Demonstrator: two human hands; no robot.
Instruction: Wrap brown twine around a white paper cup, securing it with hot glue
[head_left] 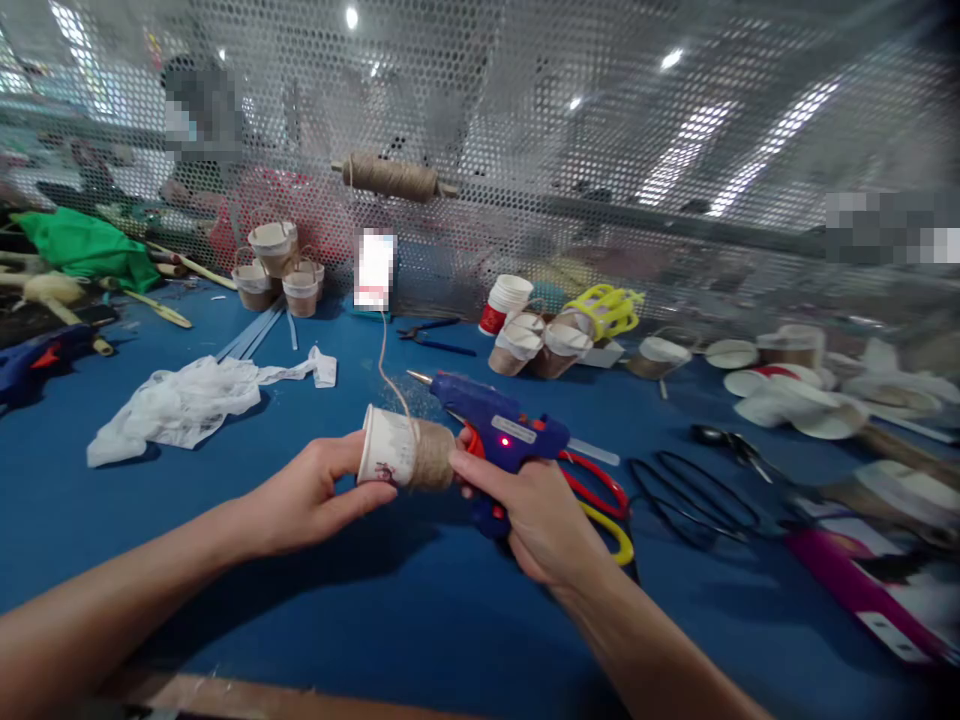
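A white paper cup (388, 448) lies on its side in the air, its base half wrapped in brown twine (433, 455). My left hand (322, 495) grips it at the rim, with fingers partly inside the mouth. A blue hot glue gun (487, 412) with a lit red light is held in my right hand (536, 515), its nozzle pointing left above the cup. My right thumb and fingertips also touch the wrapped end of the cup. From the cup a twine strand (384, 360) rises toward the back. Red and yellow loop handles (616, 535) show behind my right hand.
A twine spool (390, 178) hangs on the perforated metal screen (465, 80). Twine-wrapped cups (274, 250) stand at the back left, others (517, 343) at centre right. White gauze-like cloth (187, 400) lies left, blue-handled pliers (439, 337) behind, black-handled scissors (694, 500) right.
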